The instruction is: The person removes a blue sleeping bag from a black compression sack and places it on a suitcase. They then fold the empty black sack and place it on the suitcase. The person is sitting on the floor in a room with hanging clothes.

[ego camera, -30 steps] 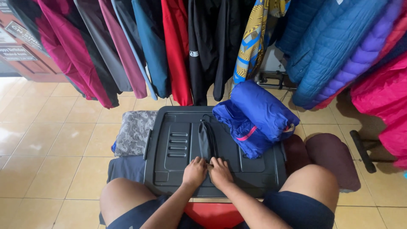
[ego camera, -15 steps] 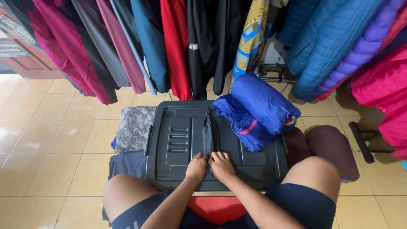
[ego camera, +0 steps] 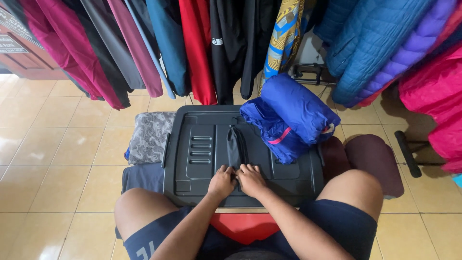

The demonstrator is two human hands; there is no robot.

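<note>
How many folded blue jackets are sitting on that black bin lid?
2: a folded blue jacket on top, and a darker blue one under it, both on the black lid's far right corner. More may hide beneath.

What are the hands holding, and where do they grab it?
Both the left hand and right hand press on the near end of a narrow dark folded cloth lying on the black lid. A true grip cannot be told.

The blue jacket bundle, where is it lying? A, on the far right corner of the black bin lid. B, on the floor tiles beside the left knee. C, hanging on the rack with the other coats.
A: the blue jacket bundle rests on the black bin lid at its far right corner.
</note>
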